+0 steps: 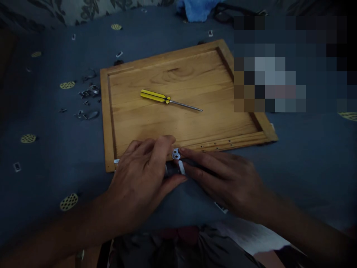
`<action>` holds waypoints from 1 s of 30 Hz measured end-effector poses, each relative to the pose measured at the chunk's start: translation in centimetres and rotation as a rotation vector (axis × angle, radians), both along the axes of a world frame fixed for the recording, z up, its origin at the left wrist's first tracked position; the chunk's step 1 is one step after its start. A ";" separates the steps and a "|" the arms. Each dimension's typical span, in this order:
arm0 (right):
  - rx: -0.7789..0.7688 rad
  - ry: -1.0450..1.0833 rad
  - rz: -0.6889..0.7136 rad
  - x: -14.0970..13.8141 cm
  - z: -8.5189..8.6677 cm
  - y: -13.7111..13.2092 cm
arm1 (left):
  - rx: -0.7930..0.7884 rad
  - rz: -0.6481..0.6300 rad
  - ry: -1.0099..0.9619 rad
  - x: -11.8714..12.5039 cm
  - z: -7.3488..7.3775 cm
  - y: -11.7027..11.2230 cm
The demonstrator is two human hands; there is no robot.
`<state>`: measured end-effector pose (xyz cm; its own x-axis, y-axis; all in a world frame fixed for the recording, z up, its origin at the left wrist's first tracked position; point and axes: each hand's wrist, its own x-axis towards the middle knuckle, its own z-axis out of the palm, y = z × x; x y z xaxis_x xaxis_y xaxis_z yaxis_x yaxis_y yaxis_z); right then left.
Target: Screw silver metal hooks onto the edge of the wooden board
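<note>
Gripping a metal hinge [176, 153] at the wooden panel's [131, 123] near edge, left hand [142, 175] curls around it and right hand [223, 178] pinches it; yellow screwdriver [156, 96] lies beyond, loose metal parts [89, 92] leftward.

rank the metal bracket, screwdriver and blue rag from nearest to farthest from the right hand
1. metal bracket, touching the fingertips of the right hand, at the near edge of the board.
2. screwdriver, lying mid-board.
3. blue rag, beyond the board, at the top of the view.
</note>
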<state>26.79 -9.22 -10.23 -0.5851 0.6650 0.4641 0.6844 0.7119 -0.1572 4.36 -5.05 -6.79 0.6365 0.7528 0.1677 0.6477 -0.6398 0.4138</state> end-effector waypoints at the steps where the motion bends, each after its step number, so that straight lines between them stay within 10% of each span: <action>1: -0.003 -0.001 0.000 0.0 0.0 0.0 | 0.000 0.001 0.002 0.0 0.0 0.0; 30: 0.004 0.004 0.003 0.1 -0.2 -0.2 | -0.009 0.004 0.009 -0.2 -0.2 0.1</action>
<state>26.87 -9.42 -10.47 -0.5849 0.6616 0.4691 0.6820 0.7143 -0.1571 4.18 -4.93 -6.99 0.6350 0.7568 0.1552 0.6537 -0.6334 0.4140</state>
